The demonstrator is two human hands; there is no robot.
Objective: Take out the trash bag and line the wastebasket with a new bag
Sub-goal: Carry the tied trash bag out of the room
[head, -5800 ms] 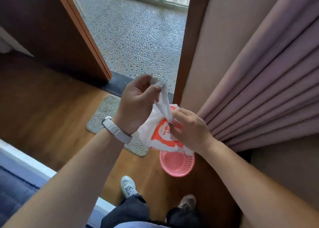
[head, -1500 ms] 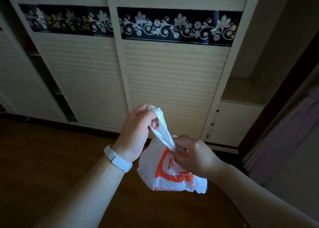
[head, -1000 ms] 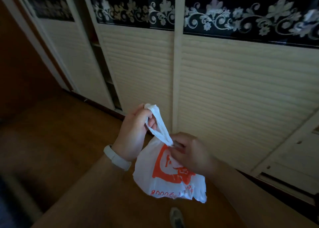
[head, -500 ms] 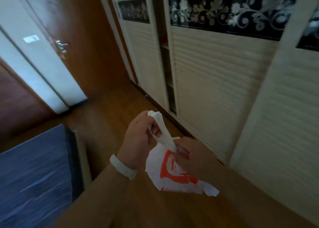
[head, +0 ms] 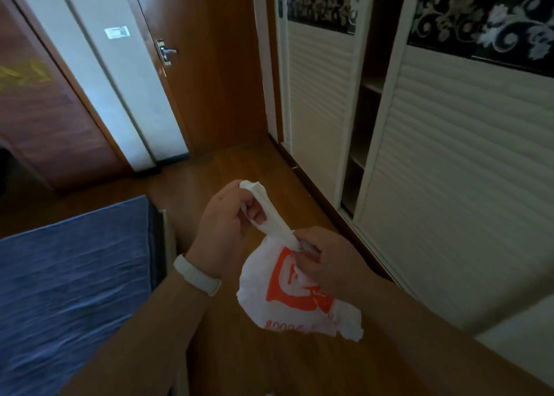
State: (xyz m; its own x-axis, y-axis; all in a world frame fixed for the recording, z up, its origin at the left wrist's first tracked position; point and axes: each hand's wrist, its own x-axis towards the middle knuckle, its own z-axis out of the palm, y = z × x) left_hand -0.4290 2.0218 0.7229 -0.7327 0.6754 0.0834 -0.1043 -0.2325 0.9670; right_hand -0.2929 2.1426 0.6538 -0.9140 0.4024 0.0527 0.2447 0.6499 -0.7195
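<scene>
I see the white plastic trash bag with orange print (head: pixel 287 293) held up in mid-air between both hands, over the wooden floor (head: pixel 227 167). The left hand (head: pixel 221 224) is curled round the bag's twisted white handles (head: pixel 269 212), which stretch up from the neck. The right hand (head: pixel 326 263) pinches the bag at the neck, fingers bent in on the plastic. The bag hangs bunched and crumpled, its lower corner sticking out to the right. A white wristband (head: pixel 196 278) sits on the left wrist. To the left lies a blue-covered bed (head: pixel 69 275); to the right stand white slatted wardrobe doors (head: pixel 449 170), one gap open. Ahead is a brown wooden door (head: pixel 209 65) with a metal handle (head: pixel 165 52).
</scene>
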